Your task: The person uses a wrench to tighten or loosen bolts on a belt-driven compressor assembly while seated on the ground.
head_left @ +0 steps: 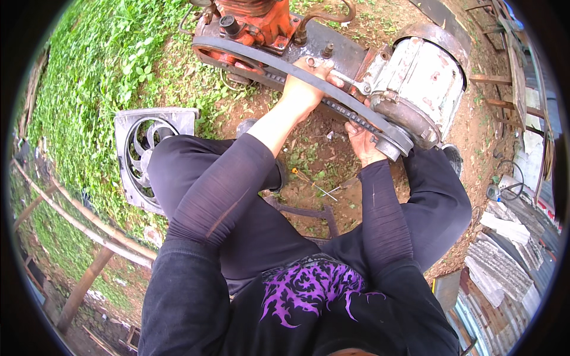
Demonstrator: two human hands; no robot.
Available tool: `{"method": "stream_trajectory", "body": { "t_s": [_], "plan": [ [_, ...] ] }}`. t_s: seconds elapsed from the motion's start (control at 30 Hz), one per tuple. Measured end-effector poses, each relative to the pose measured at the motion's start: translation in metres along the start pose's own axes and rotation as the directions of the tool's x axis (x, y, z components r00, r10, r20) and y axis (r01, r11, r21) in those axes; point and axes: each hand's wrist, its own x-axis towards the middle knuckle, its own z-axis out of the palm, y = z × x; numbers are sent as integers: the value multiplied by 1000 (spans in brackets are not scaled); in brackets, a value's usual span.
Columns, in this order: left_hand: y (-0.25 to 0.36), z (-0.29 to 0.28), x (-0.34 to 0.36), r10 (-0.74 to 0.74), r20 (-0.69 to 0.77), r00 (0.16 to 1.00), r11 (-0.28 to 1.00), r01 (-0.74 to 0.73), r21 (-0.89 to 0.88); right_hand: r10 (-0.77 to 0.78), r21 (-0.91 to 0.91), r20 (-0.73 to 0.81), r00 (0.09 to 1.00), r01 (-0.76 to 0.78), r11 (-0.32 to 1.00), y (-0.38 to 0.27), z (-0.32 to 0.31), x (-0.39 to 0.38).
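An orange compressor pump (252, 24) and a worn white electric motor (424, 74) sit on a rusty metal base (344, 44) before me. A black drive belt (249, 52) runs from the large wheel at the pump to the motor's pulley (393, 145). My left hand (304, 92) reaches past the belt, its fingers closed around a wrench (344, 79) whose far end lies at the motor's mount. Lower down, my right hand (363, 144) is under the belt by the pulley. Its fingers curl up at the base's edge; what they grip is hidden.
A screwdriver (312, 183) with a yellow-orange handle lies on the soil between my legs. To the left, a radiator fan in a frame (122, 139) rests on the grass beside my knee. Bamboo poles (98, 228) stand at left; corrugated sheets (499, 270) lie at right.
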Motion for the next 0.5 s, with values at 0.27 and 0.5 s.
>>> {"method": "stream_trajectory", "body": {
  "t_s": [0.27, 0.5],
  "plan": [
    [4, 27, 35, 69, -117, 991, 997, -63, 50, -21, -142, -60, 998, 12, 990, 0, 27, -7],
    [-5, 41, 38, 173, -212, 962, 958, -114, 265, 21, 19, 39, 999, -22, 1000, -3, 7, -3]
  ]
}}
